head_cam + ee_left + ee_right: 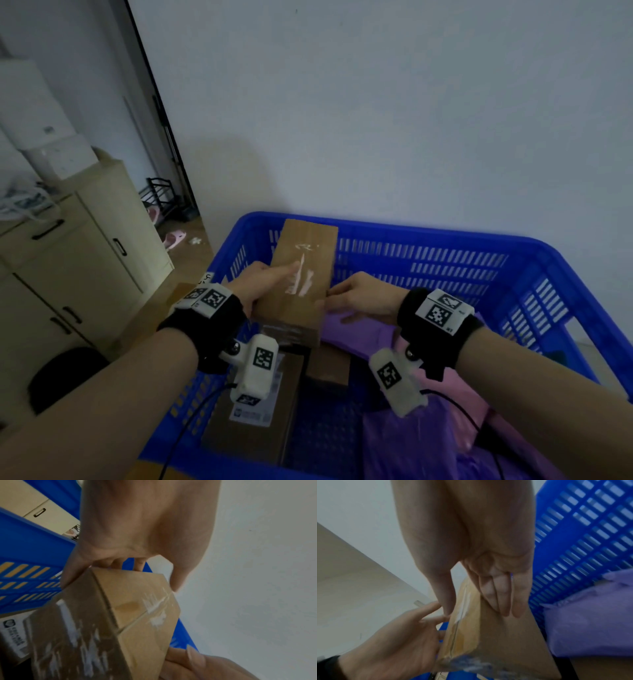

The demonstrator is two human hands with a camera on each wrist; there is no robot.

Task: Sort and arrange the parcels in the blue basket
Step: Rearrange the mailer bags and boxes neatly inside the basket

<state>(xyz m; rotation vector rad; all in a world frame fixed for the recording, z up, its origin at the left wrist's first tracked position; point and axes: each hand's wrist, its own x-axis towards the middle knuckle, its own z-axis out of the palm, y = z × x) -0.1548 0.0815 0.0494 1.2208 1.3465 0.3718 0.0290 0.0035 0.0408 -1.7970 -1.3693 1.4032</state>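
Parcels: one long cardboard box [301, 274] is held raised above the blue basket [534, 253], tilted with its far end up. It is clamped between both hands: the left hand [260, 286] is wrapped round its left edge, thumb on top; the right hand [363, 298] is pressed to its right side, thumb on the upper face and fingers [503, 597] fairly straight along the side. Risk noted: the hold is near the lower end only, so the box could pivot or slip and be dropped onto the contents. Inside the basket are seen a labelled carton [253, 404], a smaller brown box [329, 366] and purple mailer bags [428, 442].
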